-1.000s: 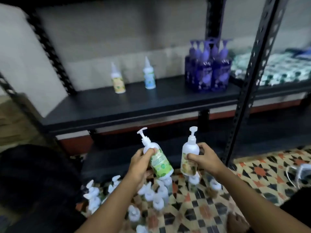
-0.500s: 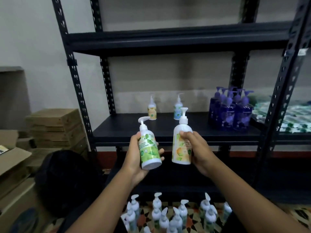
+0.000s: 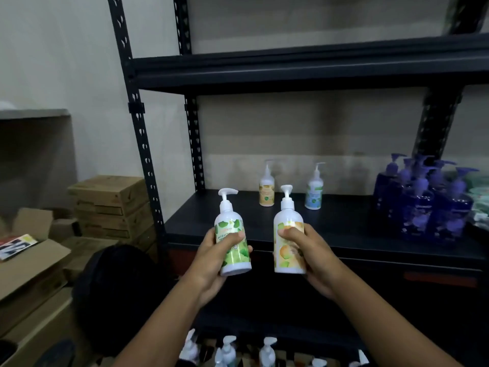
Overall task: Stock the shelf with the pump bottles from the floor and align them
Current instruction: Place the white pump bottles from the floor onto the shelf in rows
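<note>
Centre of frame: left hand [image 3: 211, 260] grips the green-label pump bottle [image 3: 234, 250]. Fingers [image 3: 229, 239] are curled round its body, with the thumb across the label. The bottle is tilted, base toward lower right, pump nozzle pointing right.

Just right of it, right hand [image 3: 313, 260] grips the orange-label pump bottle [image 3: 287, 250], fingers wrapped round the label and thumb on the front. This bottle is near upright. The two bottles are close, not touching.

Both are held in the air in front of the black shelf [image 3: 344, 229], overlapping its front edge and not resting on it.

On the shelf, toward the back wall:
- yellow-label bottle [image 3: 266, 193], upright
- blue-label bottle [image 3: 314, 194], upright, to its right, apart from it
- purple pump bottles [image 3: 423, 207], right of frame, packed in a tight cluster

Upper shelf board [image 3: 291, 72] crosses the top of frame.

Bottom centre: white pump tops of more floor bottles [image 3: 229, 349] on patterned tile, only partly in view.

Left of frame: stacked cardboard boxes [image 3: 111, 205] beside the rack upright. Lower left: a dark rounded shape [image 3: 119, 292], cannot tell what it is.
</note>
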